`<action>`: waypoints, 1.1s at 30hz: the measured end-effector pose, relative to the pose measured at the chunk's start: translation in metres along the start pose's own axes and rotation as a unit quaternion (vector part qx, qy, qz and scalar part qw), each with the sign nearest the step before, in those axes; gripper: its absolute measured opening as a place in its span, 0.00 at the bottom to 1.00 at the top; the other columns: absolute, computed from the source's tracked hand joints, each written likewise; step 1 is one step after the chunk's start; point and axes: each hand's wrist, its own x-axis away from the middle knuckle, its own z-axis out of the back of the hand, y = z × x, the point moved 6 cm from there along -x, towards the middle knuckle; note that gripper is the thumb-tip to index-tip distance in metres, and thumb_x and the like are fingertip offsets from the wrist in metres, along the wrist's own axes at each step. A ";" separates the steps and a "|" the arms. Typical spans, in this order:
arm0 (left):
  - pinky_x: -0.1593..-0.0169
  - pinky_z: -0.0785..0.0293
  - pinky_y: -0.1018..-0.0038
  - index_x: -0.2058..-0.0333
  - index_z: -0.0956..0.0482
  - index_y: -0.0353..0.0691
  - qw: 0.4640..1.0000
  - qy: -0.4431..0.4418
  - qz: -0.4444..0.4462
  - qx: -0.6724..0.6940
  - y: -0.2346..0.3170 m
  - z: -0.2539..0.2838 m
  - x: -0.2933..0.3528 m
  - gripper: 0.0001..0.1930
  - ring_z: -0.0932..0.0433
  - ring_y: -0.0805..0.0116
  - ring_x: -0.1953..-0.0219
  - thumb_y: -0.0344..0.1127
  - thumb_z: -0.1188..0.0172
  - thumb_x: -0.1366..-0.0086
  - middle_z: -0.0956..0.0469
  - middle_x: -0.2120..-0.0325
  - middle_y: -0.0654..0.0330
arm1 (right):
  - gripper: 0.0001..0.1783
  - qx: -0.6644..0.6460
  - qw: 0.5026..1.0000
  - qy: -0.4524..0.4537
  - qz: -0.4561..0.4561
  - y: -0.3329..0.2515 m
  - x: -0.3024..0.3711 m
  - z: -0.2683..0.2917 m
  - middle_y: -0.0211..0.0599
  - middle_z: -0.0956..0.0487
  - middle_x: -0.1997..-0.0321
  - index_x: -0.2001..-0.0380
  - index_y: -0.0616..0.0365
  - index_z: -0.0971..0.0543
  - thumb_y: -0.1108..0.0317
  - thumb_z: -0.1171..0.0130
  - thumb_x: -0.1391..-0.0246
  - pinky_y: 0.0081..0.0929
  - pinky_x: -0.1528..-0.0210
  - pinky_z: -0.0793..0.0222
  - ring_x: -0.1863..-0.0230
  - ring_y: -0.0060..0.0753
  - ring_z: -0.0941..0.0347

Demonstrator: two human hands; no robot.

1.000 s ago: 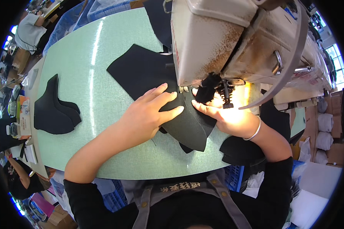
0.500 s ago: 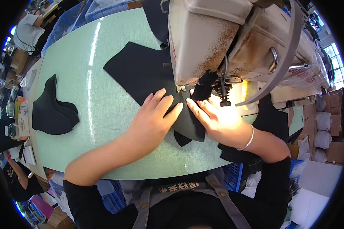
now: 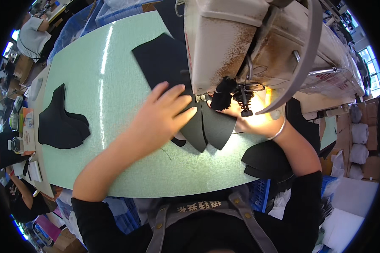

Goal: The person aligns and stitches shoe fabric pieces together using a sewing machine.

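Black panel: a dark, matte sheet [image 3: 158, 55] lies flat beneath the sewing machine [image 3: 223, 46], its broad end angling up and away to the left of the machine head, its near end divided into two pointed flaps with a narrow gap between.
Presser foot: the small metal foot [image 3: 201, 98] sits over the panel, near the head of that gap.
Left hand: the hand [image 3: 158, 116], blurred, lies over the panel's left side with fingers spread and extended, unclenched, the tips just left of the foot; how firmly they press cannot be told.
Right hand: the hand [image 3: 257, 120] is at the right-hand flap, washed out by bright light and partly behind a fuzzy black roll [image 3: 222, 95]; whether its fingers are gripping or loose cannot be told. A pale bangle [image 3: 278, 130] circles the wrist.
Desk: a pale green, curved-edged desk [image 3: 80, 168] with streaks of reflected light; a loose thread [image 3: 168, 154] lies near the left hand.
Cut pieces: overlapping black shapes [image 3: 59, 124] lie well apart at left; more [image 3: 268, 158] lie at right, near the right forearm.
Room: blue crate [image 3: 257, 194] below the desk edge, a co-worker in a pale top [image 3: 33, 38] upper left, cardboard boxes [image 3: 371, 139] and a bright window [image 3: 370, 63] at right.
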 end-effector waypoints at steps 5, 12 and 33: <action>0.48 0.25 0.65 0.55 0.24 0.30 0.997 0.067 0.025 0.040 0.027 -0.006 0.005 0.21 0.25 0.55 0.51 0.23 0.41 0.52 0.25 0.56 0.53 | 0.35 0.095 0.993 -0.069 -0.033 -0.052 -0.003 -0.010 0.44 0.24 0.44 0.46 0.63 0.25 0.71 0.39 0.66 0.31 0.59 0.23 0.60 0.41 0.21; 0.52 0.23 0.69 0.55 0.21 0.37 0.985 0.024 0.021 0.169 0.001 0.002 0.005 0.21 0.23 0.58 0.52 0.20 0.41 0.52 0.22 0.57 0.57 | 0.32 -0.036 0.985 -0.155 -0.065 -0.030 0.009 -0.016 0.40 0.31 0.35 0.42 0.60 0.28 0.79 0.49 0.56 0.31 0.53 0.24 0.54 0.41 0.22; 0.64 0.24 0.70 0.60 0.21 0.36 0.994 0.066 -0.026 0.087 0.011 0.000 0.002 0.17 0.24 0.63 0.66 0.26 0.39 0.53 0.23 0.65 0.61 | 0.24 0.067 0.994 -0.084 0.000 -0.039 0.006 -0.009 0.40 0.26 0.39 0.48 0.58 0.23 0.72 0.44 0.52 0.22 0.60 0.21 0.58 0.30 0.20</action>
